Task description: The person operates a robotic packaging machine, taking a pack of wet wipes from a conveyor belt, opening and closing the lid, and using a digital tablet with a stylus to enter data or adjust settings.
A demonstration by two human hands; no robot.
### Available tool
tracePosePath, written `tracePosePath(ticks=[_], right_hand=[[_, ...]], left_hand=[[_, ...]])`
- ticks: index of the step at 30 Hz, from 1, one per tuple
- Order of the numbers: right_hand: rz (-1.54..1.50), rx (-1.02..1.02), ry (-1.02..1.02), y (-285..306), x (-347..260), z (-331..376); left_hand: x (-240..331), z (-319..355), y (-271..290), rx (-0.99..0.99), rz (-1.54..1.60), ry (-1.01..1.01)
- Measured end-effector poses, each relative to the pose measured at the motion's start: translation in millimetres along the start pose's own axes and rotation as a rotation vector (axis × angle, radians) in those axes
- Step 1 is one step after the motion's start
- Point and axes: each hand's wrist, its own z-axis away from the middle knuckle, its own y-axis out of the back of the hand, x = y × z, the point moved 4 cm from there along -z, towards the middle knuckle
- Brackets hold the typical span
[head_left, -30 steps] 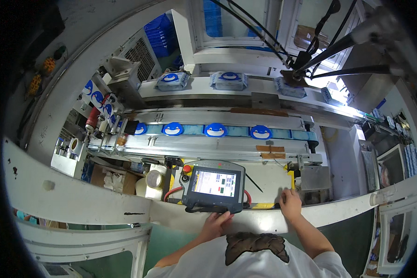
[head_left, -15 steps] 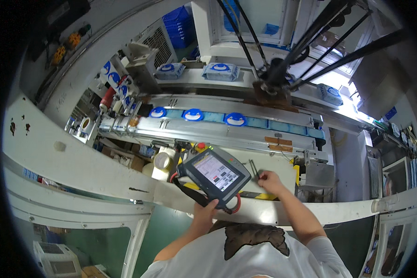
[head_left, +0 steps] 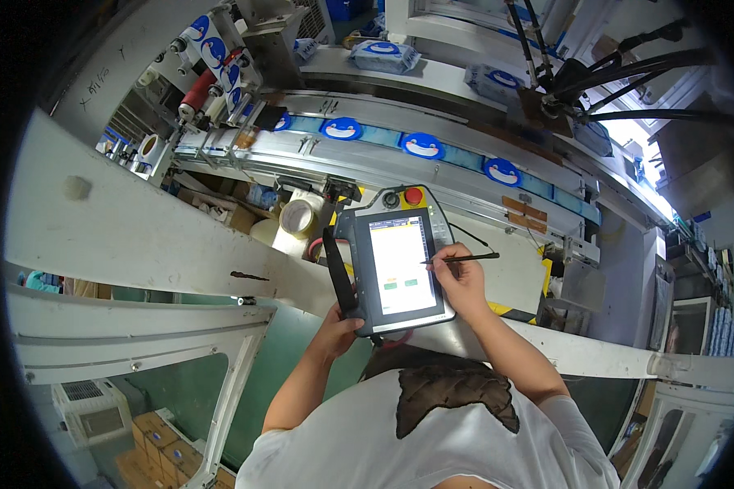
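Observation:
A dark handheld control pendant [head_left: 365, 281] with a lit touchscreen [head_left: 400, 265] leans over the white frame before me. My left hand [head_left: 332, 332] grips its lower left corner, the thumb on the casing. A red stop button [head_left: 413, 196] and a black knob sit along its top edge. In my right hand [head_left: 462, 281] a thin black stylus [head_left: 479, 257] is pinched, its tip at the right side of the screen. Behind the pendant runs a conveyor [head_left: 379, 135] carrying blue oval whale-face labels [head_left: 423, 146].
Black robot arms [head_left: 628, 77] hang at the upper right above a second belt with wrapped packs [head_left: 385, 56]. A label roll [head_left: 212, 53] stands at the upper left. A tape roll [head_left: 296, 217] lies left of the pendant. A white frame beam [head_left: 163, 244] crosses in front of me.
The pendant has turned more upright and its screen shows a different, whiter page. My right hand has brought the stylus onto the screen. Labels and robot arms have shifted right in view.

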Motion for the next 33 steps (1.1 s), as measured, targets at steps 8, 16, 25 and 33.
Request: tracePosePath(ticks=[8,16,25,33], right_hand=[[0.536,-0.020,0.192,-11,-3,-2],[0.481,-0.006,0.180,-11,-2,-1],[0.422,-0.105,0.191,-13,-2,3],[0.588,-0.117,0.278,-18,-16,4]], left_hand=[[-2,-3,9,0.042,-0.055,0.006],[-1,-2,7,0.033,-0.065,0.015],[-2,-3,8,0.019,-0.066,0.003],[-2,-3,8,0.004,-0.061,0.004]])
